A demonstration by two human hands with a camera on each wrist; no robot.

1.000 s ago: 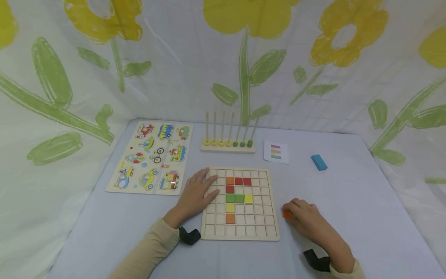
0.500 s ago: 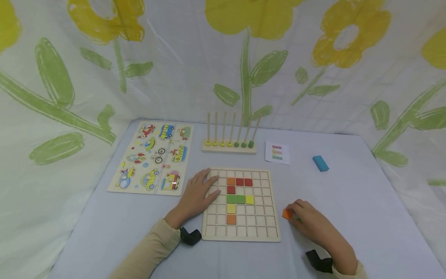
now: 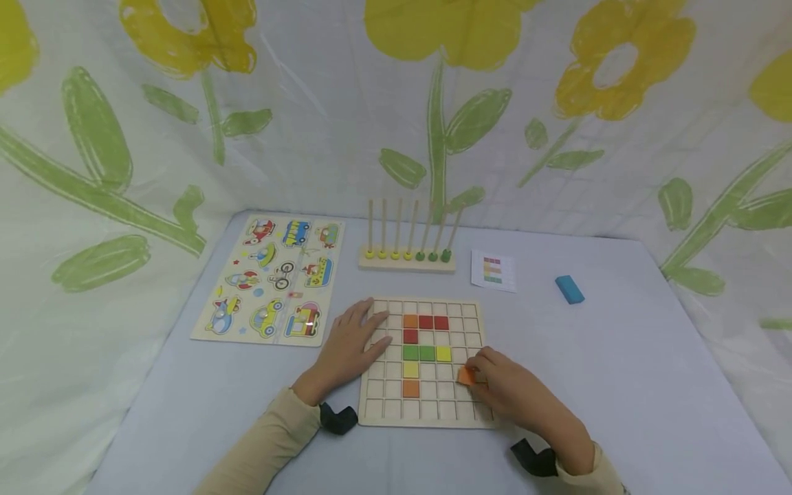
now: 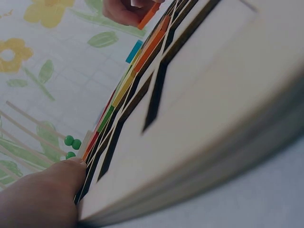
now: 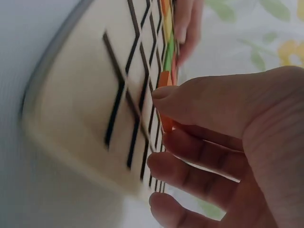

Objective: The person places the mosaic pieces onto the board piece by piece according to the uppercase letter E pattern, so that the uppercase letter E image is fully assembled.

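A wooden grid board [image 3: 428, 410] lies on the table with orange, red, green and yellow square tiles in several of its cells. My left hand [image 3: 343, 350] rests on the board's left edge, fingers spread. Over the board's right part, my right hand [image 3: 510, 388] pinches an orange tile [image 3: 465, 376]. In the right wrist view the thumb and a finger hold that orange tile [image 5: 165, 78] above the grid, while the other fingers are bent and apart. The left wrist view shows the board's near edge and the left thumb [image 4: 61, 180] at its side.
A vehicle puzzle board [image 3: 266, 282] lies at the back left. Behind the grid stands a peg rack [image 3: 405, 263] with yellow and green beads. A pattern card [image 3: 493, 271] and a blue block [image 3: 569, 289] lie at the back right. A flowered curtain [image 3: 322, 137] closes off the back.
My right hand has moved left from the table beside the board to over the board's right columns, carrying the orange tile. The left hand has stayed in place.
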